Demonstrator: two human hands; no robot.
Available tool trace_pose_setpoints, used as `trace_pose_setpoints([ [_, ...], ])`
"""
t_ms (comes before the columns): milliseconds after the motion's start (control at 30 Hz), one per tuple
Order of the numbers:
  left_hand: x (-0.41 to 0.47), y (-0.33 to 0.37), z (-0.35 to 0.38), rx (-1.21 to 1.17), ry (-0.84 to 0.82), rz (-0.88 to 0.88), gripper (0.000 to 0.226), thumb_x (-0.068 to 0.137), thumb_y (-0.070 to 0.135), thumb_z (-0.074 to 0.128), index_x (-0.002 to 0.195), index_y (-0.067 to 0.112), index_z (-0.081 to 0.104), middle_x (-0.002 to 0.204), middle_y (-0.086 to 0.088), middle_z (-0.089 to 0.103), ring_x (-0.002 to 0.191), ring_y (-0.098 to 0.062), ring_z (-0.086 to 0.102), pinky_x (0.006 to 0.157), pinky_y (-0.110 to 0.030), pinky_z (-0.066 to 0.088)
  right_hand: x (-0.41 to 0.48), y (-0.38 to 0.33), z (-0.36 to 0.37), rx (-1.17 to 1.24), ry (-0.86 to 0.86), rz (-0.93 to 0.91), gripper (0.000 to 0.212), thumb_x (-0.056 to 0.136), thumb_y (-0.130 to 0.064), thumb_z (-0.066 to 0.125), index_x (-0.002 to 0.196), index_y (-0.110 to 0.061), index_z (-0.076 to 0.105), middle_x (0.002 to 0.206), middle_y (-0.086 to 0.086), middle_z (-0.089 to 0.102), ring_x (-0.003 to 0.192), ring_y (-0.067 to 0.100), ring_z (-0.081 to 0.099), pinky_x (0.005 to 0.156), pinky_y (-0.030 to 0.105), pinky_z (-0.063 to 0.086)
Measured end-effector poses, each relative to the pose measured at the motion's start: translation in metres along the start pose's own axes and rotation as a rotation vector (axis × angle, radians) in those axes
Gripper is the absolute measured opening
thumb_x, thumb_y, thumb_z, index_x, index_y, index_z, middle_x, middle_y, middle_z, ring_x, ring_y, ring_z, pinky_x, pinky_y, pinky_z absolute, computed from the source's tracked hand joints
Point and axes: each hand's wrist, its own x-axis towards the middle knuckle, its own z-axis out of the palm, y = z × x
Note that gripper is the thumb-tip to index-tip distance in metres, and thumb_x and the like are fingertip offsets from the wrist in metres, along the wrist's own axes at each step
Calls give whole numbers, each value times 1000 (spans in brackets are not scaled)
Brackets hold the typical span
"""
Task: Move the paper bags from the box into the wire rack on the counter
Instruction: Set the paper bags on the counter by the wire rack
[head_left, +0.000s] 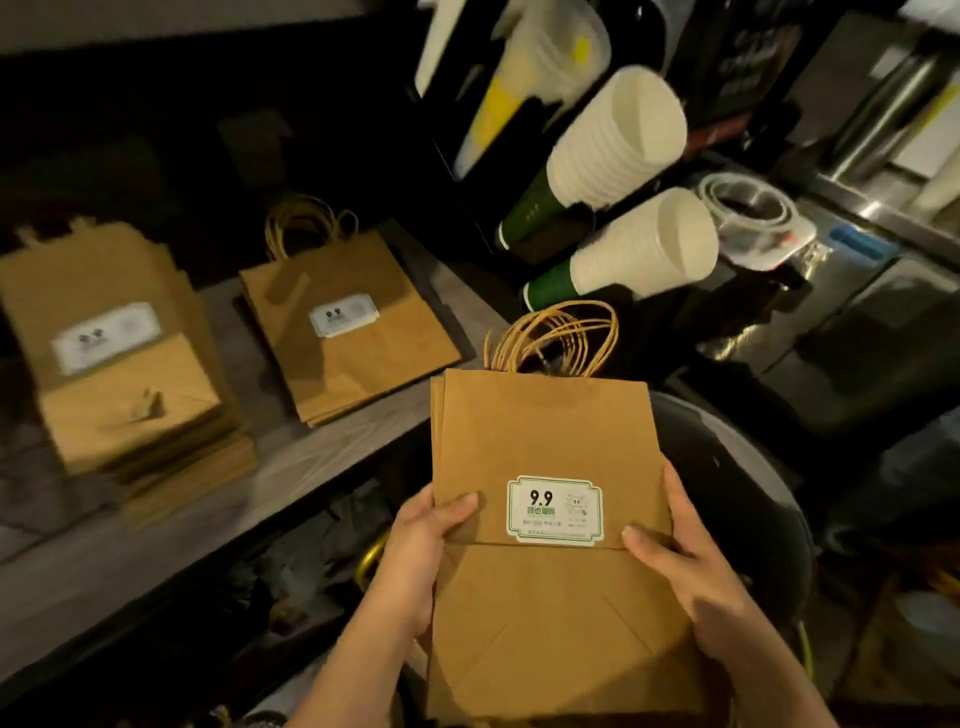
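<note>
Bags of brown kraft paper, folded flat and stacked into a thin bundle (545, 441), are held in the air in front of the body, beside the grey wood-grain tabletop (208, 525) and not resting on it. The bundle's left edge is gripped by the left hand (421, 551) and its right edge by the right hand (691, 566), each with the thumb laid across the top face and the fingers tucked underneath, out of sight. A white sticker with green print (555, 512) is seen between the two thumbs, and the twisted paper-cord handles (556, 338) stick out loosely at the far end. Two more stacks of like bags are laid on the tabletop: a smaller one (353, 343) near the middle and a taller one (119, 353) further left. Sleeves of white paper cups (618, 135) are racked to the right. Neither the box nor the wire rack can be made out with certainty.

The bundle is judged light and fairly stiff across its folded bottoms, yet floppy toward the open end. The smooth sheets are likely to slide over one another and fan out if squeezed unevenly. A hold at both side edges near the folded base, as used now, is judged soundest. The cord handles are better left alone, since they could snag on wire.
</note>
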Motion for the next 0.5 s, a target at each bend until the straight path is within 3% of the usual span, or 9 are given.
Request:
trace_pose_setpoints([
  [100, -19, 26, -2, 76, 30, 95, 25, 87, 15, 65, 111, 11, 63, 97, -11, 74, 87, -30, 70, 82, -44, 55, -3, -27, 12, -12, -58, -121, 89, 79, -19, 68, 141, -60, 20, 126, -23, 59, 114, 5, 59, 101, 41, 46],
  [167, -37, 44, -7, 106, 49, 167, 30, 82, 17, 72, 111, 15, 63, 96, -6, 75, 88, -27, 71, 81, -44, 56, -7, -47, 25, -2, -83, -187, 90, 76, -19, 69, 141, -59, 22, 122, -26, 60, 113, 4, 59, 103, 42, 45],
  [333, -70, 81, -25, 148, 116, 350, 37, 76, 15, 76, 109, 21, 60, 95, 2, 75, 85, -17, 72, 66, -28, 57, -5, -87, 57, -33, -152, -341, 91, 75, -24, 70, 141, -62, 20, 136, -23, 51, 121, 4, 53, 103, 41, 44],
  [433, -74, 101, -38, 202, 202, 408, 40, 79, 21, 75, 115, 23, 57, 105, 2, 72, 94, -18, 68, 84, -37, 55, 4, -110, 78, -103, -134, -449, 84, 80, -23, 70, 146, -50, 26, 136, -17, 53, 124, 9, 52, 106, 47, 42],
  [500, -70, 117, -47, 241, 277, 462, 35, 83, 24, 72, 114, 24, 55, 109, 4, 68, 95, -12, 64, 83, -33, 54, 15, -125, 98, -144, -81, -532, 65, 84, -16, 69, 138, -39, 41, 127, -14, 60, 120, 9, 56, 105, 47, 43],
])
